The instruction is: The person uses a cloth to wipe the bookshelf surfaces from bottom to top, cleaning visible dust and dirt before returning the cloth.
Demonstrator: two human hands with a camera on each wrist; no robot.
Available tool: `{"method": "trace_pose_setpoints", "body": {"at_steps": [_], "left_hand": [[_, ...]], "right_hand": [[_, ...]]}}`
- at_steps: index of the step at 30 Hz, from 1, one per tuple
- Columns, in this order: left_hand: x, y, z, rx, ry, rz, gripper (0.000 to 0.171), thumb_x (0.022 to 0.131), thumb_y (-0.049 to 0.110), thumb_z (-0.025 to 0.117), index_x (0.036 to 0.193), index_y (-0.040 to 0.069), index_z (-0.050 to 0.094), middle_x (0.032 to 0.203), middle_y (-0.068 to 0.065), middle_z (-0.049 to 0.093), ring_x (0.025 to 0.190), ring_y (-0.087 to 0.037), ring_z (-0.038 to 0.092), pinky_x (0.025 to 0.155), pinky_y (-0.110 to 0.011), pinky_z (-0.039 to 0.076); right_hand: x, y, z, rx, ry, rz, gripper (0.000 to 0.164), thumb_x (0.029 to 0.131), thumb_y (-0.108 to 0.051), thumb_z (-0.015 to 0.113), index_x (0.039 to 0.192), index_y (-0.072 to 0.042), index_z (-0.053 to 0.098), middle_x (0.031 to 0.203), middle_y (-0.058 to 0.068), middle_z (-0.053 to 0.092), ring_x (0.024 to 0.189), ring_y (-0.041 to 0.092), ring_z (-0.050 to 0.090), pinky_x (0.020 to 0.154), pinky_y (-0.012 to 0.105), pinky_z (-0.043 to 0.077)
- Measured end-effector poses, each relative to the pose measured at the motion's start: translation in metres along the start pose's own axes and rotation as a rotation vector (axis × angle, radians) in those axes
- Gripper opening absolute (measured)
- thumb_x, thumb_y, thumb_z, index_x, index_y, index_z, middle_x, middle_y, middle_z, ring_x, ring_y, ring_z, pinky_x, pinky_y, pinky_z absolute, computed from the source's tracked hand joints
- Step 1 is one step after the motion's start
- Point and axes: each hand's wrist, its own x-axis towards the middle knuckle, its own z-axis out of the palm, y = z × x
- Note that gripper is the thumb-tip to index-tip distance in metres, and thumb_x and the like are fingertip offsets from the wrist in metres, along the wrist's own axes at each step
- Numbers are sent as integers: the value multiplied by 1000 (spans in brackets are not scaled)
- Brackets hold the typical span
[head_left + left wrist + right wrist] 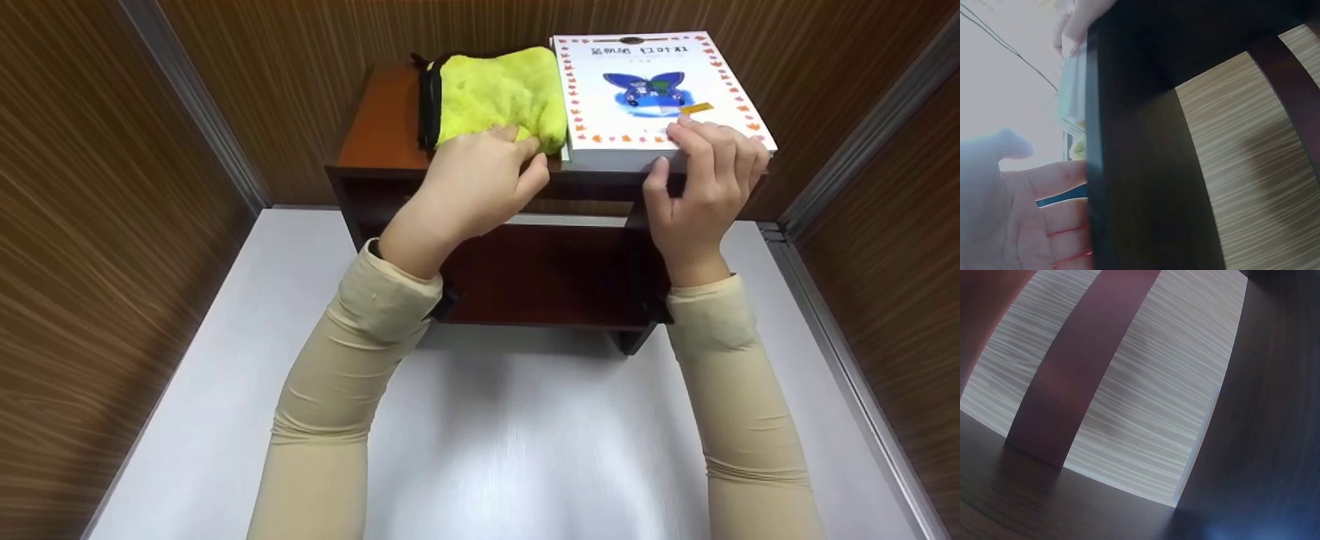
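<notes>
A folded yellow-green plush cloth (499,86) with black edging lies on top of a small brown wooden shelf (386,116). My left hand (476,176) touches the cloth's front edge with its fingertips. In the left wrist view, that hand's fingers (1061,180) reach straight over the shelf's edge, the thumb apart. To the right of the cloth lies a thick white book (592,82) with a blue butterfly picture and a leaf border. My right hand (705,169) rests its fingertips on the cover's lower right part, thumb near the front edge. Neither hand shows in the right wrist view.
The shelf's lower board (540,270) lies below my hands, between dark side panels. The shelf stands on a white surface (495,420), with wood-grain walls (97,187) at the back and sides. Metal rails (832,322) run along the corners and right edge.
</notes>
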Motion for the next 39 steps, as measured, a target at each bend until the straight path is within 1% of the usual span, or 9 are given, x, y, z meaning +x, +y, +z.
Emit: {"method": "trace_pose_setpoints", "body": {"at_steps": [4, 8, 10, 14, 21, 27, 34, 36, 39], "left_hand": [[10, -6, 3, -24, -59, -19, 45, 97, 32, 28, 119, 10, 61, 123, -12, 57, 113, -28, 53, 87, -45, 43], [19, -12, 5, -47, -143, -47, 51, 99, 35, 22, 139, 15, 47, 143, -8, 41, 132, -21, 35, 104, -40, 31], [23, -16, 6, -63, -185, -67, 53, 99, 38, 19, 143, 18, 41, 147, -5, 34, 136, -18, 26, 108, -37, 24], [31, -24, 9, -100, -251, -112, 55, 99, 43, 13, 147, 21, 30, 152, -3, 22, 140, -17, 14, 111, -35, 15], [44, -31, 15, -109, -323, -162, 57, 98, 45, 9, 149, 24, 21, 154, 0, 13, 141, -16, 5, 112, -34, 8], [49, -30, 19, -87, -278, -153, 56, 98, 42, 12, 148, 22, 28, 153, 0, 21, 140, -17, 12, 112, -33, 10], [42, -28, 11, -84, -192, -136, 52, 99, 38, 18, 142, 20, 41, 146, 2, 36, 136, -14, 27, 110, -29, 19], [38, -24, 8, -67, -145, -108, 51, 98, 36, 21, 136, 17, 50, 142, -1, 43, 132, -17, 35, 107, -32, 25], [28, -16, 6, -24, -58, -51, 46, 97, 33, 26, 116, 11, 62, 126, -9, 57, 117, -27, 51, 98, -39, 37]], "right_hand": [[-3, -1, 0, 6, -12, 2, 31, 78, -28, 54, 93, -4, 67, 102, 6, 65, 98, 29, 51, 94, 42, 28], [-4, -3, -3, 6, -17, 6, 31, 78, -27, 53, 93, -3, 67, 101, 8, 65, 98, 29, 51, 94, 42, 28], [-4, -5, -3, 10, -19, 8, 31, 78, -26, 53, 93, -3, 66, 101, 9, 65, 98, 29, 51, 94, 42, 28], [-3, -7, -3, 21, -27, 4, 30, 78, -25, 53, 93, -2, 66, 101, 10, 65, 98, 30, 51, 94, 42, 28], [-7, -6, -2, 32, -40, 0, 30, 78, -24, 53, 93, -2, 66, 101, 10, 64, 98, 30, 50, 94, 42, 29], [-8, -5, -3, 25, -27, 2, 29, 78, -24, 53, 93, -2, 66, 101, 9, 64, 98, 31, 50, 94, 43, 28], [-5, -5, -1, 27, -17, -8, 29, 78, -24, 54, 93, -3, 66, 101, 9, 64, 97, 31, 50, 94, 43, 28], [-3, -3, 0, 24, -8, -14, 29, 78, -25, 53, 93, -3, 66, 100, 9, 65, 97, 30, 51, 94, 43, 29], [-1, -1, -1, 14, 1, -21, 30, 78, -26, 53, 93, -4, 66, 100, 8, 65, 97, 29, 51, 93, 43, 29]]}}
